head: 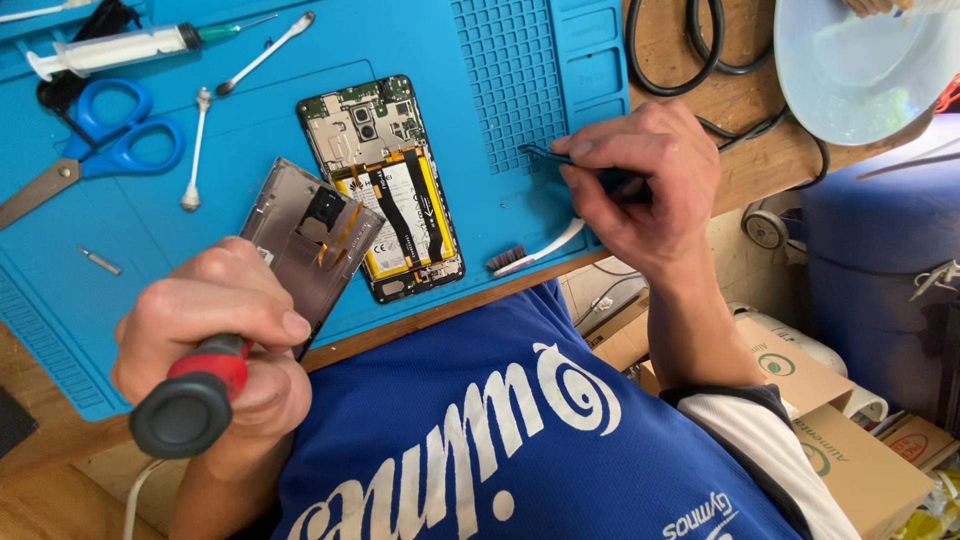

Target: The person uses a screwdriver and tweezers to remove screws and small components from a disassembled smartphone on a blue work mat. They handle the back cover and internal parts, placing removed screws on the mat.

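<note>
I see my left hand clenched around a red-handled screwdriver at eight o'clock; my right hand pinches tweezers at three o'clock of the opened phone.

Both hands were raised over the bench, each closed in a grip.

The left hand was curled in a fist, thumb laid across the top, forearm dropping toward the body. The right hand was pinched shut, fingers bent inward, wrist flexed, forearm bare.
</note>
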